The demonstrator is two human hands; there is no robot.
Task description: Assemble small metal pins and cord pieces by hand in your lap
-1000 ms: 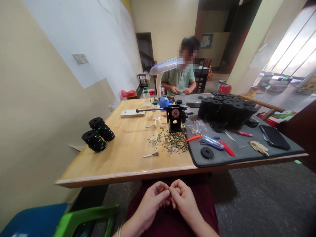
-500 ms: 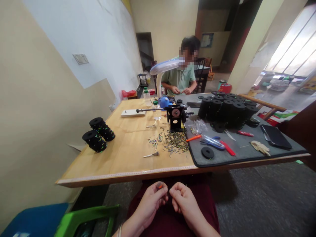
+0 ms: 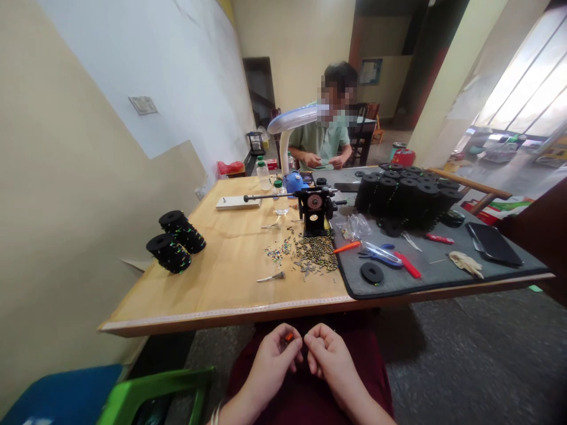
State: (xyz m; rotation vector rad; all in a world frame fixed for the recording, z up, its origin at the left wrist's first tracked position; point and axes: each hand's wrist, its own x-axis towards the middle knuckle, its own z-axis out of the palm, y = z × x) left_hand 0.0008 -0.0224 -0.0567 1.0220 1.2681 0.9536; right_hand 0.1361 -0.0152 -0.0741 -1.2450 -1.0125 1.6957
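Note:
Over my lap, just in front of the table's near edge, my left hand (image 3: 278, 358) is closed with a small orange piece (image 3: 289, 337) showing between its fingers. My right hand (image 3: 328, 358) faces it, thumb and fingertips pinched together. The fingertips of both hands nearly meet. Whatever the right pinch holds is too small to make out. Nearest on the tabletop lie a small brush-like tool (image 3: 271, 276), a heap of small dark-and-gold pieces (image 3: 316, 254) and scattered coloured beads (image 3: 278, 252).
Black foam spools stand at left (image 3: 170, 254) and in a big cluster (image 3: 405, 198) at right. A black winding device (image 3: 314, 209) sits mid-table beside a lamp (image 3: 295, 121). Pliers (image 3: 378, 254) rest on a grey mat (image 3: 436, 274). Another person (image 3: 321, 144) sits opposite.
My hands have come slightly closer together, still pinching over my lap. The view has shifted very slightly. Nothing on the table has visibly moved.

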